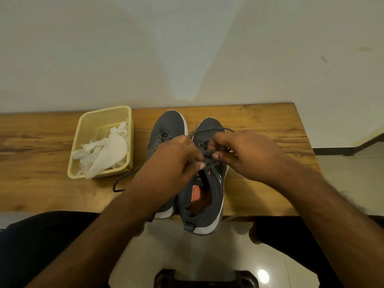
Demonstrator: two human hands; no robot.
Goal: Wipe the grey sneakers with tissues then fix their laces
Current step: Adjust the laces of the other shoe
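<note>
Now the lacing step: left hand (pixel 178 156) and right hand (pixel 239 154) both pinch the lace (pixel 209 155) over the right grey sneaker (pixel 204 196) at the tabletop's (pixel 259 121) near edge; next, probably pulling the knot snug.

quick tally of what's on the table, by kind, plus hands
Grey sneakers: 2 (left sneaker, right sneaker)
Yellow basket: 1, holding crumpled white tissues, number unclear
Hands: 2, left hand and right hand, both pinching the right sneaker's lace
Total: 5, tissues not counted
</note>
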